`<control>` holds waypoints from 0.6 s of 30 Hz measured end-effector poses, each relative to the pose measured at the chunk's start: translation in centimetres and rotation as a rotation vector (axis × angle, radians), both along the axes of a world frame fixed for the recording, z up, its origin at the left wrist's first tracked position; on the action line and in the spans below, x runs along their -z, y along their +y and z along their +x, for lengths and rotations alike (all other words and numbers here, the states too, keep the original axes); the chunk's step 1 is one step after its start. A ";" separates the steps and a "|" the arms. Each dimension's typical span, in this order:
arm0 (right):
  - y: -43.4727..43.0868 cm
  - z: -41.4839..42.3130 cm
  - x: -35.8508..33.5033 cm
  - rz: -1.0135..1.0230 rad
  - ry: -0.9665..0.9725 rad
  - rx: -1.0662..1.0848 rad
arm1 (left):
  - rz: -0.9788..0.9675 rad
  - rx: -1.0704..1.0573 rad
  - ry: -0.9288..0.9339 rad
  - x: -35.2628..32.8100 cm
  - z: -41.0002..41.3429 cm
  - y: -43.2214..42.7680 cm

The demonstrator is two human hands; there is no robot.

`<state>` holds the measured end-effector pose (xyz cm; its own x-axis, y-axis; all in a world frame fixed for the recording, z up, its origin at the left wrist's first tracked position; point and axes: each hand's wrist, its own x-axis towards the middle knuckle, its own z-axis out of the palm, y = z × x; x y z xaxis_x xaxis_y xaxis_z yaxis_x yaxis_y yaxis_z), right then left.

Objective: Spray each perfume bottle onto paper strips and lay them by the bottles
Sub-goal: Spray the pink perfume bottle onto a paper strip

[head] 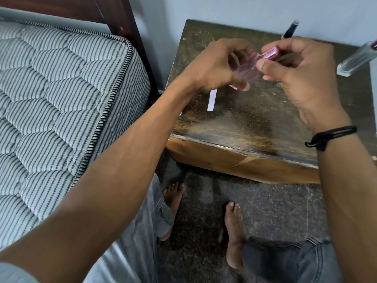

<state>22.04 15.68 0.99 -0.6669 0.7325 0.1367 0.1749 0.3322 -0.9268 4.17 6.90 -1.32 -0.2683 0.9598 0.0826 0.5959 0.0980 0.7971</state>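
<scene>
Above the dark wooden bedside table [244, 127], my left hand [216, 64] grips the body of a small pink perfume bottle [247, 71]. My right hand [295, 72] pinches the bottle's pink cap [272, 52] between thumb and fingers. A white paper strip [212, 99] lies flat on the table just below my left hand. Partly hidden behind my right hand, a slim dark perfume bottle [289, 29] stands at the back of the table. A clear rectangular perfume bottle [357, 59] stands at the right edge.
A striped mattress [61, 99] with a dark wooden headboard [114, 11] fills the left side, close to the table. A pale wall is behind the table. Below are my bare feet [234, 227] on a speckled dark floor.
</scene>
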 end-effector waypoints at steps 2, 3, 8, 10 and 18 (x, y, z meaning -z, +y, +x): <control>0.0 0.0 0.1 0.019 -0.011 0.005 | 0.010 0.001 0.002 0.0 0.1 0.0; 0.0 0.0 0.1 0.022 -0.013 0.009 | 0.015 0.001 -0.001 0.0 0.1 -0.1; 0.1 0.0 0.0 0.019 -0.016 0.028 | 0.035 -0.027 -0.011 -0.1 0.1 -0.2; -0.1 -0.1 0.1 0.014 -0.018 0.024 | 0.028 -0.032 -0.012 0.0 0.1 -0.1; -0.3 -0.3 -0.4 0.076 -0.042 0.064 | 0.083 -0.080 -0.031 -0.1 0.5 -0.3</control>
<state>21.75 15.34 1.38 -0.6254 0.7624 0.1663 0.2364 0.3882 -0.8908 4.69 6.57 -1.23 -0.3473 0.9255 0.1510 0.5639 0.0774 0.8222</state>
